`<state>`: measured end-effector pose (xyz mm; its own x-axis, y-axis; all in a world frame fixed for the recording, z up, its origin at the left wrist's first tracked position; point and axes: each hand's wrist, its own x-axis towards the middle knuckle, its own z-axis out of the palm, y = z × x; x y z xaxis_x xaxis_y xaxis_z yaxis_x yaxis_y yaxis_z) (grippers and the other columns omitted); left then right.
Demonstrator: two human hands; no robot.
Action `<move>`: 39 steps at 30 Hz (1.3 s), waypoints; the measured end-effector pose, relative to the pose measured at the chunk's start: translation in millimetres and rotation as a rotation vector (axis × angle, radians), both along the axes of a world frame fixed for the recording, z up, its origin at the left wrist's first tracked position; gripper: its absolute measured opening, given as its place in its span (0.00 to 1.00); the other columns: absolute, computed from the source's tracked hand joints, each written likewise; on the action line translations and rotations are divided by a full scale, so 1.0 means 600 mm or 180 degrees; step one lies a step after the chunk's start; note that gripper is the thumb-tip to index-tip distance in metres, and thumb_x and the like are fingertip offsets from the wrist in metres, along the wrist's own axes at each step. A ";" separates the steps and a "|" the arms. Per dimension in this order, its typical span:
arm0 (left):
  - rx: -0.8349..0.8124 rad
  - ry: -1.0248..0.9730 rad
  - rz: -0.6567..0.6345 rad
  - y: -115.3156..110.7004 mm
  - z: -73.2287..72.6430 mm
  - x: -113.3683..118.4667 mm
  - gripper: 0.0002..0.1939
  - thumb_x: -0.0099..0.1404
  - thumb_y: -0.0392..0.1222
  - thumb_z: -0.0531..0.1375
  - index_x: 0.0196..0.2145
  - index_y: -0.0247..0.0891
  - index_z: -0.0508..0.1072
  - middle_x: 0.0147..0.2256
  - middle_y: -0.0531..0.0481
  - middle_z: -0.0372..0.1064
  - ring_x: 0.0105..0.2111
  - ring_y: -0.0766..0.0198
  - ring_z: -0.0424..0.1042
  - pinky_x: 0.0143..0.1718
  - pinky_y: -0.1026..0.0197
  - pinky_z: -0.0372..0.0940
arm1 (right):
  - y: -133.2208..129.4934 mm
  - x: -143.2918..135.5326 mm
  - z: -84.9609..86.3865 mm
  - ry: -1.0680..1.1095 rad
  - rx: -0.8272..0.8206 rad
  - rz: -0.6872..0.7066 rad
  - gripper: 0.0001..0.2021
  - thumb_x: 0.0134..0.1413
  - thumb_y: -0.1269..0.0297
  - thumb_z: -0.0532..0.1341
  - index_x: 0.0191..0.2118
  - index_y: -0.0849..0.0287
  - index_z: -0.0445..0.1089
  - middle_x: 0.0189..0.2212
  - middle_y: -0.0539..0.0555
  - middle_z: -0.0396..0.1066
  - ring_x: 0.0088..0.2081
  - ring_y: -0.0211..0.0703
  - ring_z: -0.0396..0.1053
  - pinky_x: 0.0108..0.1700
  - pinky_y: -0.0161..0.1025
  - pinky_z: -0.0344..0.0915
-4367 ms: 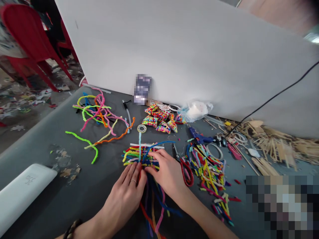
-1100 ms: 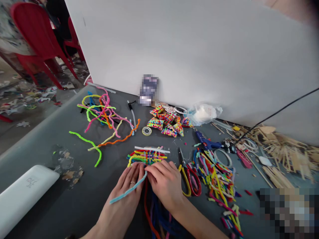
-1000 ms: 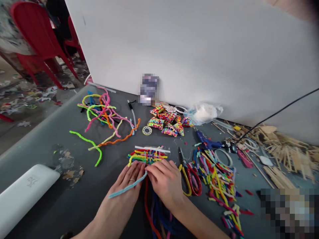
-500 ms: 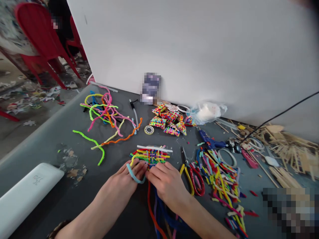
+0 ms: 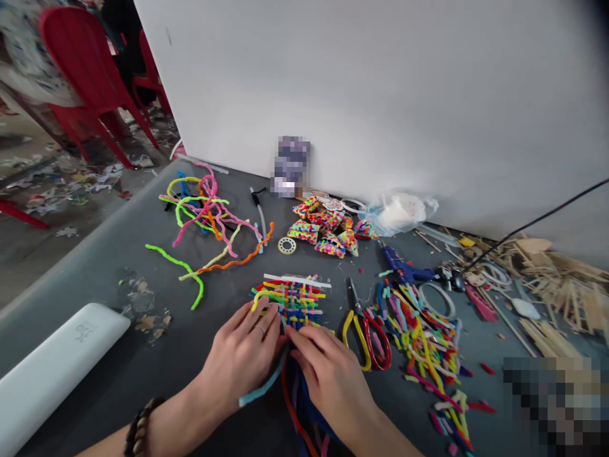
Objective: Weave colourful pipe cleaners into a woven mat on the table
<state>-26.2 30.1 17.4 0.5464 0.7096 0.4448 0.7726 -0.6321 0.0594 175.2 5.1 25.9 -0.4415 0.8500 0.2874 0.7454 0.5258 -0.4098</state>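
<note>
A colourful woven mat of pipe cleaners (image 5: 302,295) lies flat on the dark table under my fingertips. My left hand (image 5: 247,339), with a ring and a beaded bracelet, presses its closed fingers on the mat's left front part. My right hand (image 5: 330,368) pinches at the mat's front edge, its fingertips close to the left ones. A light blue pipe cleaner (image 5: 261,390) comes out between the hands and its free end points toward the lower left. Long red and dark blue pipe cleaners (image 5: 294,406) trail from the mat toward me. The exact pinch points are partly hidden.
Scissors (image 5: 361,327) lie right of the mat, beside a heap of cut pipe cleaner pieces (image 5: 423,336). Behind are small woven pouches (image 5: 328,228), a blue glue gun (image 5: 404,266) and loose long pipe cleaners (image 5: 204,203). A white power bank (image 5: 61,374) lies left; wood sticks (image 5: 552,273) right.
The light blue pipe cleaner, looped over my left fingers before, now hangs below that hand with its end free. My left hand has turned slightly; the view has shifted a little.
</note>
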 end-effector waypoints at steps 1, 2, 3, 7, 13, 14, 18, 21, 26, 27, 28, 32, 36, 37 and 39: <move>0.0018 0.0127 0.0007 -0.005 0.000 0.003 0.15 0.72 0.31 0.54 0.52 0.29 0.76 0.54 0.38 0.75 0.58 0.48 0.72 0.57 0.49 0.68 | -0.007 0.005 0.002 0.0039 0.0045 0.0023 0.20 0.67 0.76 0.54 0.59 0.57 0.70 0.46 0.55 0.77 0.47 0.44 0.75 0.51 0.42 0.74; 0.0119 0.0174 -0.0102 -0.009 0.001 0.004 0.16 0.72 0.30 0.54 0.53 0.27 0.75 0.54 0.36 0.75 0.59 0.48 0.71 0.58 0.49 0.67 | -0.014 0.011 0.003 0.0052 0.0119 0.0066 0.20 0.67 0.76 0.53 0.60 0.57 0.70 0.48 0.55 0.77 0.49 0.44 0.75 0.53 0.42 0.74; 0.0187 0.0160 -0.0252 -0.013 0.003 0.004 0.17 0.72 0.30 0.53 0.54 0.27 0.75 0.55 0.36 0.74 0.59 0.48 0.71 0.60 0.48 0.66 | -0.021 0.016 0.004 0.0037 0.0192 0.0119 0.21 0.67 0.77 0.53 0.61 0.58 0.70 0.49 0.55 0.77 0.51 0.44 0.75 0.55 0.41 0.74; 0.0085 0.0074 -0.0705 -0.013 0.012 -0.001 0.18 0.71 0.29 0.51 0.53 0.27 0.74 0.54 0.37 0.75 0.57 0.53 0.73 0.58 0.53 0.68 | -0.041 0.026 0.003 -0.0101 0.0292 0.0245 0.21 0.66 0.76 0.54 0.61 0.56 0.71 0.52 0.53 0.77 0.55 0.44 0.73 0.56 0.41 0.74; -0.0371 0.0130 -0.0751 -0.005 0.018 0.000 0.16 0.68 0.27 0.52 0.48 0.29 0.75 0.49 0.39 0.77 0.51 0.52 0.76 0.52 0.53 0.73 | -0.042 0.025 -0.002 -0.0105 0.0150 0.0212 0.21 0.68 0.74 0.53 0.61 0.54 0.70 0.55 0.49 0.76 0.56 0.42 0.72 0.59 0.40 0.71; -0.0375 0.0145 -0.0747 -0.005 0.018 0.002 0.16 0.68 0.27 0.52 0.48 0.29 0.75 0.49 0.38 0.77 0.52 0.52 0.76 0.53 0.53 0.73 | -0.043 0.026 -0.003 -0.0136 0.0136 0.0207 0.21 0.68 0.74 0.53 0.61 0.54 0.70 0.55 0.49 0.75 0.57 0.42 0.72 0.60 0.40 0.71; -0.0382 0.0190 -0.0603 -0.011 0.009 0.012 0.15 0.67 0.26 0.53 0.48 0.28 0.75 0.48 0.38 0.76 0.52 0.52 0.75 0.54 0.53 0.71 | -0.053 0.028 -0.008 -0.0577 0.0324 0.0402 0.20 0.67 0.72 0.54 0.61 0.59 0.71 0.58 0.53 0.73 0.59 0.45 0.70 0.62 0.41 0.68; -0.0152 0.0290 -0.0527 -0.018 0.000 0.020 0.16 0.69 0.27 0.51 0.48 0.28 0.75 0.47 0.38 0.77 0.51 0.51 0.75 0.54 0.51 0.70 | -0.062 0.030 -0.010 -0.1002 0.0559 0.0561 0.21 0.66 0.69 0.55 0.62 0.65 0.69 0.62 0.59 0.68 0.62 0.51 0.67 0.61 0.44 0.70; 0.0011 0.0489 -0.0821 -0.021 -0.003 0.032 0.24 0.73 0.32 0.50 0.64 0.27 0.65 0.66 0.37 0.61 0.66 0.49 0.60 0.63 0.51 0.63 | -0.070 0.038 -0.009 -0.0762 0.0637 0.0547 0.19 0.66 0.72 0.54 0.59 0.64 0.72 0.58 0.59 0.73 0.60 0.50 0.70 0.59 0.41 0.71; -0.0057 0.0513 -0.0940 -0.020 -0.003 0.033 0.25 0.73 0.32 0.50 0.65 0.27 0.64 0.67 0.38 0.60 0.67 0.50 0.60 0.64 0.51 0.62 | -0.071 0.040 -0.008 -0.0644 0.0579 0.0568 0.19 0.66 0.74 0.53 0.58 0.64 0.72 0.57 0.58 0.74 0.59 0.48 0.70 0.60 0.40 0.71; -0.0141 0.0530 -0.1028 -0.019 -0.004 0.033 0.25 0.72 0.31 0.51 0.65 0.28 0.64 0.66 0.39 0.61 0.66 0.51 0.61 0.64 0.52 0.62 | -0.073 0.043 -0.006 -0.0517 0.0496 0.0557 0.20 0.66 0.75 0.51 0.58 0.64 0.72 0.56 0.57 0.75 0.59 0.46 0.71 0.60 0.38 0.70; -0.0477 0.0529 -0.1092 -0.014 -0.007 0.032 0.27 0.70 0.28 0.53 0.65 0.28 0.63 0.67 0.39 0.60 0.66 0.52 0.61 0.65 0.53 0.62 | -0.069 0.063 0.004 0.0006 0.0165 0.0273 0.23 0.65 0.80 0.47 0.57 0.58 0.72 0.53 0.53 0.77 0.56 0.37 0.73 0.58 0.32 0.70; -0.0526 0.0545 -0.1107 -0.012 -0.007 0.030 0.29 0.68 0.25 0.52 0.66 0.28 0.62 0.67 0.39 0.59 0.66 0.51 0.60 0.64 0.52 0.63 | -0.037 0.096 0.021 -0.0141 0.0503 -0.0085 0.21 0.67 0.80 0.50 0.52 0.55 0.75 0.46 0.53 0.79 0.50 0.39 0.76 0.55 0.36 0.72; -0.0525 0.0560 -0.1114 -0.012 -0.006 0.029 0.30 0.68 0.25 0.52 0.66 0.28 0.62 0.67 0.39 0.59 0.67 0.51 0.60 0.64 0.51 0.63 | -0.027 0.103 0.026 -0.0393 0.0746 0.0005 0.20 0.66 0.80 0.51 0.52 0.56 0.76 0.45 0.54 0.79 0.49 0.40 0.76 0.54 0.37 0.73; -0.0540 0.0566 -0.1139 -0.011 -0.003 0.028 0.29 0.68 0.25 0.52 0.66 0.28 0.62 0.67 0.38 0.58 0.67 0.51 0.60 0.64 0.51 0.63 | -0.010 0.109 0.032 -0.1041 0.1256 0.0337 0.18 0.67 0.78 0.53 0.51 0.59 0.76 0.45 0.54 0.80 0.47 0.44 0.76 0.49 0.40 0.73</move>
